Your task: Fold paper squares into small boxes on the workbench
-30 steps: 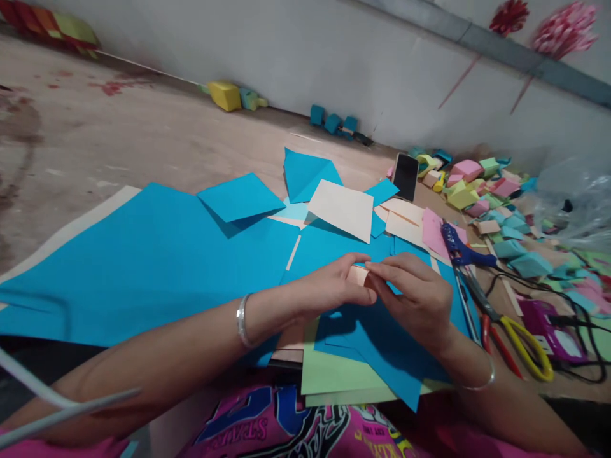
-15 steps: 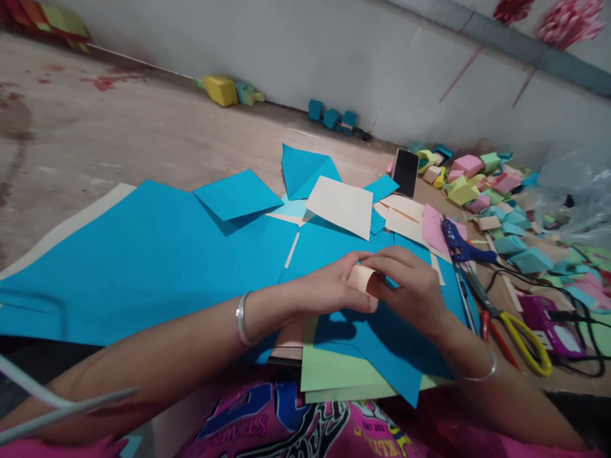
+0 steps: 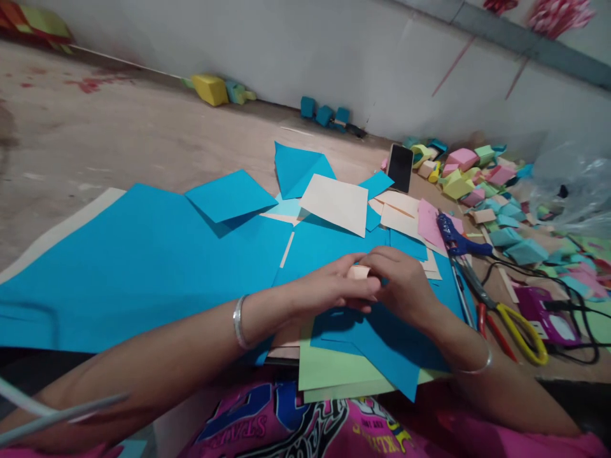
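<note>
Between my two hands sits a small folded piece of peach paper (image 3: 358, 272), mostly covered by fingers. My left hand (image 3: 337, 283) is closed around it, thumb lying across its near side. Pressed against its right end, my right hand (image 3: 401, 280) has its fingers curled over the paper. Both hands are just above large blue paper sheets (image 3: 191, 267). A cream paper square (image 3: 337, 200) and a blue paper square (image 3: 232, 197) lie beyond them. Light green sheets (image 3: 334, 372) stick out below, near my body.
To the right lie a blue glue gun (image 3: 456, 236), yellow-and-red-handled scissors (image 3: 522, 334) and a purple device (image 3: 544, 315) with black cords. A phone (image 3: 400, 168) rests behind. Many folded paper pieces (image 3: 477, 178) are heaped at the right, beside clear plastic (image 3: 568, 184).
My fingers have closed further over the peach paper, whose open curled end showed before and is now mostly hidden. The whole view has shifted slightly.
</note>
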{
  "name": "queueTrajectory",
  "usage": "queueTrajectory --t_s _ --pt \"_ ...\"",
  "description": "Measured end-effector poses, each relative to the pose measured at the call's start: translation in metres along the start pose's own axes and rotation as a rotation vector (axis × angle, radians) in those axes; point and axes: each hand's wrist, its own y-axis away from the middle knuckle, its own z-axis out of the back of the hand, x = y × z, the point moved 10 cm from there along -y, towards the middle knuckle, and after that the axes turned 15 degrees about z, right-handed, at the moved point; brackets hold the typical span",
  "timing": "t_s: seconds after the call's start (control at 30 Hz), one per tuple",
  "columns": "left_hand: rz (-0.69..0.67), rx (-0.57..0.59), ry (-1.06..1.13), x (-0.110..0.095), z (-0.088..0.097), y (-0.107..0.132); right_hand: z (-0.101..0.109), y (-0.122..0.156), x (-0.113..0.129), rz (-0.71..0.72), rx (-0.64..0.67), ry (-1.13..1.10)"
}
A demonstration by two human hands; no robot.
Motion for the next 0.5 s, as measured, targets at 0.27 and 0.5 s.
queueTrajectory --t_s 0.27,0.5 --pt "-0.021 -0.069 0.087 0.005 0.012 -0.008 -0.007 0.008 -0.010 -0.089 0.079 0.053" --pt "-0.009 -0.119 0.165 0.010 0.020 -0.010 -0.007 0.007 -0.009 -0.082 0.053 0.008"
